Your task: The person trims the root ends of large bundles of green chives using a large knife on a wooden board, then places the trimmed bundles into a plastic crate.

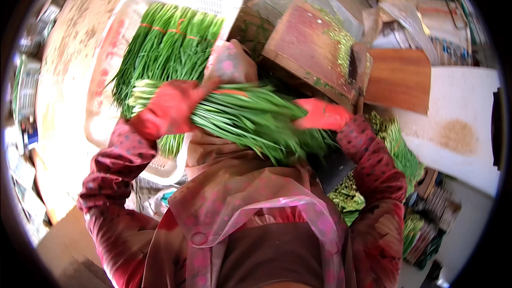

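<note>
My left hand point(172, 106), in a red rubber glove, grips a bunch of long green leaves, likely garlic chives point(244, 118), near its pale cut stems. An orange band point(230, 93) runs around the bunch, which lies crosswise over my lap. At its leafy end is my right hand point(324, 115), also gloved in red. It touches the blurred leaf tips; its fingertips are hidden, so its grip is unclear. Beyond my left hand, several banded bunches point(172, 44) lie side by side in a white plastic basket point(96, 100).
A reddish block point(300, 42) strewn with green trimmings stands ahead to the right. Beside it are a brown board point(398, 80) and a white panel point(424, 132). More chives point(400, 148) lie past my right forearm. A clear spotted plastic apron point(240, 208) covers my front.
</note>
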Action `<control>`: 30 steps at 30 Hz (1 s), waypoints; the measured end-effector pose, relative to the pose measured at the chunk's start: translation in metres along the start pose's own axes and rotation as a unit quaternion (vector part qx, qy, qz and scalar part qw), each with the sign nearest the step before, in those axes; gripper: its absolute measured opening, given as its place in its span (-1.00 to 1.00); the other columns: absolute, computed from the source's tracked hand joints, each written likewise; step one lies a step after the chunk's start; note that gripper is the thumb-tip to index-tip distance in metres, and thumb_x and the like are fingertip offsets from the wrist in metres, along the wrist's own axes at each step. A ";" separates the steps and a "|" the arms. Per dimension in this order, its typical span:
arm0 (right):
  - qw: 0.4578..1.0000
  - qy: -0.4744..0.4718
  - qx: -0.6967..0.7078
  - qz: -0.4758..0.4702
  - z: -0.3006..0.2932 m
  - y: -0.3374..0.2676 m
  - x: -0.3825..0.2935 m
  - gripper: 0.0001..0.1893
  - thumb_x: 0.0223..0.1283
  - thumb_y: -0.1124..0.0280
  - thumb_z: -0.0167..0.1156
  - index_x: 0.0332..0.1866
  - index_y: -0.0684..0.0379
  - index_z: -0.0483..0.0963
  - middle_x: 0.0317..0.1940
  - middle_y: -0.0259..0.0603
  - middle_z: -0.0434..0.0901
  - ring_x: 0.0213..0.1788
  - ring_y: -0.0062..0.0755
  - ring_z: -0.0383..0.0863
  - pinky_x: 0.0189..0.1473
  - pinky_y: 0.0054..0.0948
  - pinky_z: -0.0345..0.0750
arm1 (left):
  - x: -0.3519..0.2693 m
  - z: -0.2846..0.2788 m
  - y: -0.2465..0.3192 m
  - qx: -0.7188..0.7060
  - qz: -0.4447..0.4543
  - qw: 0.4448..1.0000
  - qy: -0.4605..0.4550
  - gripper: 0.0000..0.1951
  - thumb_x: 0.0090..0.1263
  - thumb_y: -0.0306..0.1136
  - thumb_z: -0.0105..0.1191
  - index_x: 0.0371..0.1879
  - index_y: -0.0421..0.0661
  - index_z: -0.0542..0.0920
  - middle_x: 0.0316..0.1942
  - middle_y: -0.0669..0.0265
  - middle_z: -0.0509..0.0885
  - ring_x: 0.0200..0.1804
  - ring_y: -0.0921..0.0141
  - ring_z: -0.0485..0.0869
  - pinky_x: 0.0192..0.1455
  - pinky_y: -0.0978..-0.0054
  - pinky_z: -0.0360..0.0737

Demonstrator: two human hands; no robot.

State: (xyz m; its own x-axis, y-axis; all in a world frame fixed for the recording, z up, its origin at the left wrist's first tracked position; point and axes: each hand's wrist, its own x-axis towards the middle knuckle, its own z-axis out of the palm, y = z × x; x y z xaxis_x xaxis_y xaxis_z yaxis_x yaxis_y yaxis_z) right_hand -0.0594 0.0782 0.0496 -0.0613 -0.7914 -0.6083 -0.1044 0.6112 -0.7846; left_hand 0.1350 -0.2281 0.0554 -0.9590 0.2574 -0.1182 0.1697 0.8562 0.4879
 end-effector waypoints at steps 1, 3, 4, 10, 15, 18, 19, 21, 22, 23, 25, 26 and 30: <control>0.980 0.032 -0.074 0.183 -0.015 0.000 -0.013 -0.62 0.18 0.35 0.20 0.11 0.22 0.51 -0.22 -0.28 0.66 -0.24 -0.51 0.61 -0.18 -0.42 0.56 | -0.007 -0.006 -0.005 0.017 -0.035 0.999 0.011 -0.07 -0.05 -0.29 0.38 0.42 -0.03 0.26 -0.29 0.01 0.64 -0.23 0.01 0.64 -0.15 0.12 0.58; 0.969 0.136 0.034 0.206 -0.044 0.071 -0.050 -0.68 0.32 0.37 -0.03 0.10 0.11 0.53 -0.25 -0.25 0.67 -0.43 -0.50 0.63 -0.36 -0.53 0.54 | -0.023 0.006 -0.038 -0.026 -0.031 0.996 0.078 -0.08 -0.05 -0.21 0.41 0.41 0.05 0.29 -0.28 0.06 0.65 -0.21 0.02 0.64 -0.12 0.13 0.59; 0.958 0.181 0.077 0.207 -0.054 0.084 -0.062 -0.69 0.33 0.36 -0.01 0.10 0.10 0.52 -0.22 -0.24 0.67 -0.36 -0.47 0.65 -0.30 -0.50 0.56 | -0.027 0.007 -0.044 -0.057 -0.068 0.994 0.056 -0.05 -0.09 -0.19 0.44 0.41 0.03 0.30 -0.21 0.05 0.66 -0.15 0.01 0.63 -0.09 0.14 0.59; 0.933 0.266 0.155 0.185 -0.038 0.119 -0.057 -0.67 0.37 0.23 0.09 0.16 0.09 0.49 -0.15 -0.21 0.67 -0.22 -0.42 0.66 -0.16 -0.40 0.58 | -0.033 0.053 -0.067 -0.460 -0.136 0.878 0.006 0.02 0.00 -0.61 0.44 0.51 -0.06 0.16 0.23 0.35 0.56 0.19 0.49 0.52 0.29 0.46 0.46; 0.927 0.326 0.160 0.095 -0.024 0.085 -0.032 -0.72 0.38 0.33 0.09 0.12 0.11 0.52 -0.19 -0.29 0.68 -0.34 -0.59 0.59 -0.26 -0.55 0.53 | -0.041 0.072 -0.078 -0.564 -0.156 0.811 0.013 -0.01 0.05 -0.61 0.42 0.51 -0.08 0.14 0.27 0.35 0.52 0.24 0.47 0.50 0.33 0.48 0.44; 0.864 0.475 0.164 -0.029 -0.033 0.010 -0.035 -0.81 0.37 0.41 0.10 -0.06 0.18 0.61 -0.25 -0.37 0.67 -0.40 -0.69 0.52 -0.34 -0.66 0.45 | -0.035 0.069 -0.070 -0.567 -0.141 0.811 0.021 -0.01 0.04 -0.73 0.36 0.51 -0.01 0.15 0.28 0.35 0.51 0.23 0.43 0.53 0.32 0.35 0.50; 0.868 0.468 0.165 -0.032 -0.030 -0.019 -0.032 -0.81 0.37 0.41 0.10 -0.06 0.18 0.61 -0.25 -0.37 0.67 -0.40 -0.69 0.52 -0.34 -0.66 0.45 | -0.038 0.067 -0.066 -0.566 -0.144 0.811 0.031 -0.01 0.04 -0.71 0.37 0.51 -0.02 0.16 0.27 0.35 0.52 0.22 0.43 0.53 0.31 0.36 0.49; 0.879 0.441 0.097 -0.156 -0.015 -0.061 -0.025 -0.81 0.27 0.33 0.24 -0.15 0.20 0.65 -0.41 -0.34 0.65 -0.42 -0.65 0.58 -0.34 -0.60 0.51 | -0.036 0.059 -0.053 -0.507 -0.143 0.849 0.037 -0.02 0.03 -0.68 0.39 0.50 -0.03 0.17 0.26 0.36 0.54 0.21 0.43 0.54 0.30 0.38 0.49; 0.900 0.405 0.062 -0.150 -0.009 -0.069 -0.016 -0.80 0.26 0.29 0.24 -0.14 0.17 0.65 -0.40 -0.31 0.67 -0.41 -0.58 0.62 -0.33 -0.54 0.54 | -0.034 0.055 -0.049 -0.442 -0.139 0.885 0.039 -0.02 0.02 -0.66 0.42 0.49 -0.04 0.19 0.24 0.37 0.55 0.21 0.44 0.54 0.29 0.40 0.49; 0.919 0.367 0.026 -0.143 -0.005 -0.075 -0.007 -0.79 0.25 0.25 0.25 -0.14 0.14 0.65 -0.39 -0.28 0.70 -0.41 -0.50 0.67 -0.32 -0.48 0.56 | -0.034 0.056 -0.051 -0.441 -0.138 0.886 0.039 -0.02 0.02 -0.66 0.42 0.49 -0.04 0.19 0.24 0.37 0.55 0.21 0.44 0.54 0.29 0.40 0.49; 0.911 0.386 -0.072 -0.124 0.000 -0.067 0.020 -0.77 0.22 0.18 0.23 -0.18 0.09 0.66 -0.36 -0.18 0.71 -0.36 -0.21 0.71 -0.27 -0.29 0.60 | -0.036 0.061 -0.056 -0.241 -0.141 0.958 0.067 0.05 -0.08 -0.44 0.49 0.49 0.06 0.17 0.08 0.16 0.64 0.10 0.24 0.64 0.17 0.37 0.57; 0.902 0.384 -0.154 -0.125 0.000 -0.062 0.029 -0.77 0.21 0.16 0.22 -0.20 0.06 0.65 -0.35 -0.16 0.71 -0.32 -0.12 0.70 -0.22 -0.22 0.60 | -0.036 0.060 -0.056 -0.242 -0.140 0.958 0.069 0.05 -0.08 -0.44 0.49 0.49 0.06 0.17 0.08 0.16 0.64 0.10 0.24 0.64 0.17 0.37 0.57; 0.897 0.358 -0.241 -0.098 0.002 -0.053 0.043 -0.76 0.17 0.12 0.21 -0.17 -0.01 0.64 -0.34 -0.15 0.71 -0.23 -0.03 0.69 -0.12 -0.14 0.59 | -0.031 0.045 -0.037 -0.120 -0.164 0.977 0.067 0.09 -0.18 -0.33 0.51 0.48 0.17 0.19 -0.10 0.02 0.64 -0.04 0.02 0.64 0.02 0.19 0.60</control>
State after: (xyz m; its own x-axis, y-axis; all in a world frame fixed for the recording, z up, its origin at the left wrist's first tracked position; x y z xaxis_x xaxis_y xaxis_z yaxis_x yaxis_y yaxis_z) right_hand -0.0544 0.0123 0.0648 -0.5985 -0.7952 -0.0970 -0.5890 0.5188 -0.6196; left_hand 0.1683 -0.2477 0.0017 -0.9768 -0.0884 -0.1952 -0.1944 0.7492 0.6332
